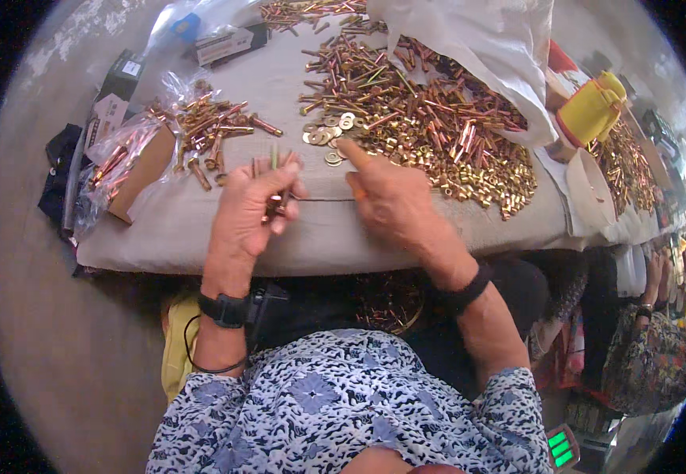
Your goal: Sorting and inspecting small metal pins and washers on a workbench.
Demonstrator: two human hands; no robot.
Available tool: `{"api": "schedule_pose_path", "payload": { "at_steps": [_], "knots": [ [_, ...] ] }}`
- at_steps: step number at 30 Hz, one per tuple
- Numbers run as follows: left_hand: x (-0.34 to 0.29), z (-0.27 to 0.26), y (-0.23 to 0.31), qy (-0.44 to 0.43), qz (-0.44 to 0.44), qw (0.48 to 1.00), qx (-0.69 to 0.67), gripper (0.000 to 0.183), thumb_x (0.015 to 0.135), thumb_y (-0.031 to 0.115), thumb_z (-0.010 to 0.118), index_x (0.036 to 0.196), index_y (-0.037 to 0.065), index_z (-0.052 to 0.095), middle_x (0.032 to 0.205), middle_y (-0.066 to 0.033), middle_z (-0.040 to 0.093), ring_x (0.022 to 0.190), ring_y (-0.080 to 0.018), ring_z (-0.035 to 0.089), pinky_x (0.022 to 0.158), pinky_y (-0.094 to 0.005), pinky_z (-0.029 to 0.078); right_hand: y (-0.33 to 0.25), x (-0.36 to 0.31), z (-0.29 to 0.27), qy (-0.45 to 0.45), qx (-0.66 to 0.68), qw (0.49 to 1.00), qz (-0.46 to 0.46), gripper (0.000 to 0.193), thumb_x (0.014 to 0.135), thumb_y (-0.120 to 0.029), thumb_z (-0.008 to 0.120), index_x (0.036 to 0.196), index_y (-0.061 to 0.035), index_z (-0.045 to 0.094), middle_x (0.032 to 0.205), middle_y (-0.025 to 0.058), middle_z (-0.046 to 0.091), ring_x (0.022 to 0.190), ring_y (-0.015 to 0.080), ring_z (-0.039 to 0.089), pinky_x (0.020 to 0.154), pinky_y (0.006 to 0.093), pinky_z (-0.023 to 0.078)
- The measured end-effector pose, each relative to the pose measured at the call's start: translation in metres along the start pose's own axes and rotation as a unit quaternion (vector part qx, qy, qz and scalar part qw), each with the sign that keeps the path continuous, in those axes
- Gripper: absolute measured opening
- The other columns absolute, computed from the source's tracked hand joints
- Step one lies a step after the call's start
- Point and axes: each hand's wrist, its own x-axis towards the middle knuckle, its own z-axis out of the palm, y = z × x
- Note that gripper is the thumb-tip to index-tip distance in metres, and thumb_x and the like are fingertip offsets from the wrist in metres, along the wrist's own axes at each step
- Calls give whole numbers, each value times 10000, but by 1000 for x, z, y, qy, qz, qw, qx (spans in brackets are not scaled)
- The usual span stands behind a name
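Note:
My left hand [250, 207] is closed around a few bolts [278, 201], their shanks poking up past the fingers. My right hand [398, 207] reaches over the table with the index finger stretched out and the thumb apart from it; nothing shows between them. An orange covering sits on that index fingertip, which is beside a small cluster of flat brass-coloured washers [321, 136]. Right of the washers, a heap of short metal sleeves [469, 175] spreads behind my right hand. Beyond them lies a large pile of long bolts [359, 75].
Assembled-looking bolts [216, 126] lie at the left, beside a cardboard box [144, 175] in clear plastic. A white sheet [477, 39] covers part of the bolt pile. Yellow gloves [596, 110] rest at the right. Another person's arm [653, 280] is farther right.

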Motion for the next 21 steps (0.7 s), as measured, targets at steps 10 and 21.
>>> {"api": "schedule_pose_path", "payload": {
  "at_steps": [10,21],
  "knots": [
    [-1,12,-19,6,-50,998,-30,180,782,186,666,842,57,558,643,-59,585,417,-84,511,298,-178,337,12,8,23,-51,-38,998,-14,94,742,-141,529,772,-52,533,744,143,595,638,331,597,535,438,474],
    [0,14,-24,-23,-55,997,-50,171,823,158,595,890,0,598,631,-47,554,403,-83,474,319,-189,321,14,0,9,-30,-28,999,4,138,776,-189,548,740,-56,544,732,150,579,671,338,582,563,439,469]
  ]
}}
